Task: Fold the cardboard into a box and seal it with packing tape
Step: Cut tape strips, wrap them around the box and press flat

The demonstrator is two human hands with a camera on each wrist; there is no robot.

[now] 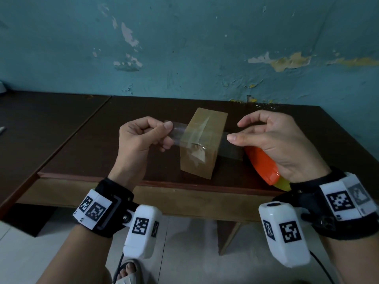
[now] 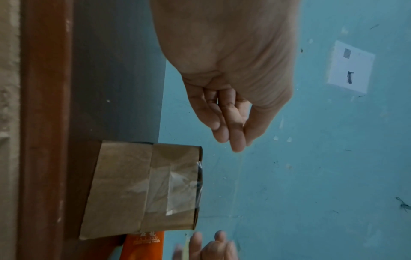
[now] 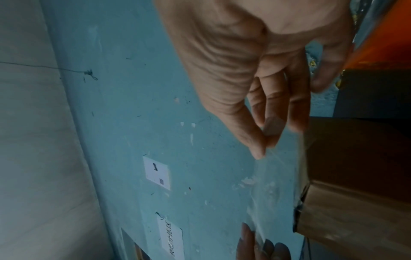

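The small brown cardboard box [image 1: 202,142] stood at table [image 1: 86,144] centre. Only the head view showed the orange tape dispenser [image 1: 261,166] at 3 o'clock. The left hand [image 1: 141,140] pinched one end of the clear tape strip [image 1: 178,133]; the right hand [image 1: 272,140] pinched the other end, above the box.

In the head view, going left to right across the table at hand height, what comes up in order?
left hand → clear tape strip → cardboard box → right hand
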